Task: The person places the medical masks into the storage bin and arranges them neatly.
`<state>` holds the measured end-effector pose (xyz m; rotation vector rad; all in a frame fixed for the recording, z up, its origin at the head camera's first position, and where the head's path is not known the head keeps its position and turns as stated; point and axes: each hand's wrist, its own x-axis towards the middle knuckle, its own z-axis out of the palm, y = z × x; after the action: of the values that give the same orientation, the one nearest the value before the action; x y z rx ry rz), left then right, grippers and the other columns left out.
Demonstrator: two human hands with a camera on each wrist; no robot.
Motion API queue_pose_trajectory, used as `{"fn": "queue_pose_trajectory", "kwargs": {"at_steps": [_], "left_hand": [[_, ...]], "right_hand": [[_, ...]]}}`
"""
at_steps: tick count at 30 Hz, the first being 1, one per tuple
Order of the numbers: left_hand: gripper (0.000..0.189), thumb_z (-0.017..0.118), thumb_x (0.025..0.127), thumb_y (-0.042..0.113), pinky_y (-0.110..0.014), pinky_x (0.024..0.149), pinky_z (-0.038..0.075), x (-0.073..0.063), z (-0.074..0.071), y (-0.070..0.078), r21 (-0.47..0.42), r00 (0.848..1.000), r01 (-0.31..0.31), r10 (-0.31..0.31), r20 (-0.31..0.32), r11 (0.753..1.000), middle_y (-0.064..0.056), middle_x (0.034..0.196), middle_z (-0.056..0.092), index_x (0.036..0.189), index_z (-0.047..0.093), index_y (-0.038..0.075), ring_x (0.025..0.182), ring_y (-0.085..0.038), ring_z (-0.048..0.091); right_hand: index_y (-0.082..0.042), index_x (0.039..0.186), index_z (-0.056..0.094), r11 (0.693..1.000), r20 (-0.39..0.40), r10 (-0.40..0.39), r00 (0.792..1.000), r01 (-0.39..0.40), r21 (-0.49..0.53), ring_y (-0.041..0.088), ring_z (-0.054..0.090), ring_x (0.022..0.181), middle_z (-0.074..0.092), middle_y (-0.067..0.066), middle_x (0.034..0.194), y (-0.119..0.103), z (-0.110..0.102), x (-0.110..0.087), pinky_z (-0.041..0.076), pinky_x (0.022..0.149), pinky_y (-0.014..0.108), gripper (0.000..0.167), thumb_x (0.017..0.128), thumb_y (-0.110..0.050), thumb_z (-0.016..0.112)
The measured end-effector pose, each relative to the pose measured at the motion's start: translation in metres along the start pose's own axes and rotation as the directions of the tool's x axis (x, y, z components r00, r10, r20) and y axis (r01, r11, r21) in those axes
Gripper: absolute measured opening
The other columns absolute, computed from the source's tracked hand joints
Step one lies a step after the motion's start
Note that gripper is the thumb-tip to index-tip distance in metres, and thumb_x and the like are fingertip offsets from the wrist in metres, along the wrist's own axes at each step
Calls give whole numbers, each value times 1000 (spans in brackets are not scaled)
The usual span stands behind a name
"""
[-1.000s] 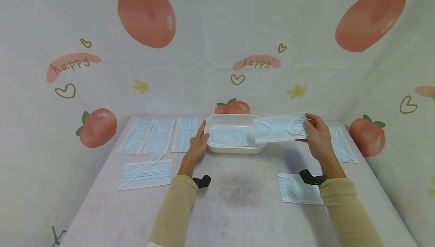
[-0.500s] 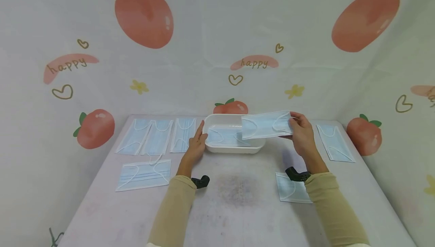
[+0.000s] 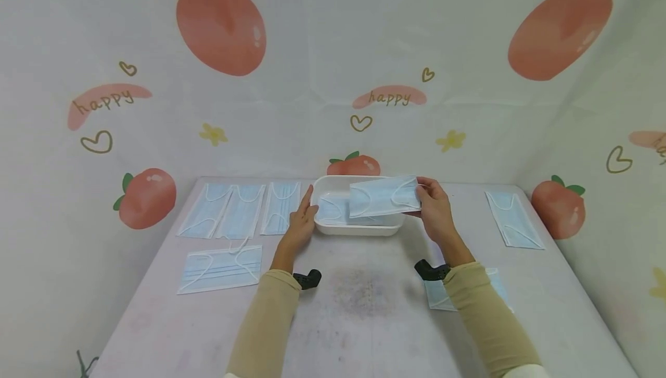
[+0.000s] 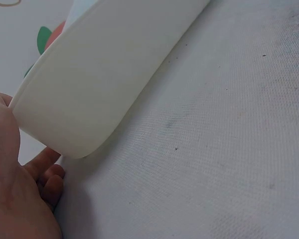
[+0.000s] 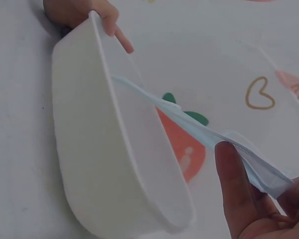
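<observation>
My right hand pinches a light blue face mask by its right end, thumb on the near side. The mask slants over the white plastic box, its far end dipping inside the rim in the right wrist view. Another face mask lies flat in the box, partly covered by the held one in the head view. At the box's left end, my left hand grips the wall. Its thumb hooks over the rim, while other fingers lie low against the outside.
Left of the box, several face masks lie in a row, with another mask nearer the front. On the right lie a mask and one partly under the right forearm. A fruit-print curtain hangs behind the table.
My right hand has moved left with the face mask, bringing it from the box's right side to over its middle, lower now than half a second ago. My left hand has stayed at the box.
</observation>
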<state>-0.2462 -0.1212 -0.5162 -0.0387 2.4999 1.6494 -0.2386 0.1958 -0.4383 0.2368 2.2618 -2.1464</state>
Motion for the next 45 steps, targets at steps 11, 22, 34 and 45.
{"fn": "queue_pose_trajectory", "kwargs": {"at_steps": [11, 22, 34, 45], "left_hand": [[57, 29, 110, 37, -72, 123, 7, 0, 0, 0, 21, 1000, -4, 4, -8, 1000, -3, 173, 18, 162, 10, 47, 156, -45, 10], [57, 30, 110, 36, -71, 123, 8, 1, 1, 2, 28, 1000, 9, -9, -8, 1000, -6, 172, 19, 162, 11, 47, 156, -45, 12], [57, 30, 110, 35, -71, 123, 11, -2, 1, 3, 26, 1000, -9, 9, -11, 1000, -8, 171, 22, 163, 12, 44, 152, -45, 17], [57, 30, 110, 37, -73, 122, 8, -2, 0, 4, 26, 1000, 7, -7, -5, 1000, -6, 172, 20, 162, 11, 45, 155, -46, 12]], "right_hand": [[-9, 149, 40, 1000, 74, 9, 997, -9, 2, 23, 61, 113, 49, 18, 144, 13, 30, 5, 61, 76, 24, 39, 111, -16, 38], [-5, 148, 40, 999, 135, -14, 991, 8, 42, 11, 66, 95, 53, 20, 137, 17, 51, 5, 61, 75, 24, 39, 110, -14, 37], [-6, 147, 42, 998, 161, 23, 987, -33, 62, 10, 67, 87, 58, 15, 127, 22, 68, 15, 60, 72, 24, 38, 110, -13, 37], [-10, 151, 40, 994, 206, 50, 977, -29, -103, 25, 62, 114, 54, 18, 144, 17, 70, 13, 59, 86, 29, 42, 110, -19, 43]]}}
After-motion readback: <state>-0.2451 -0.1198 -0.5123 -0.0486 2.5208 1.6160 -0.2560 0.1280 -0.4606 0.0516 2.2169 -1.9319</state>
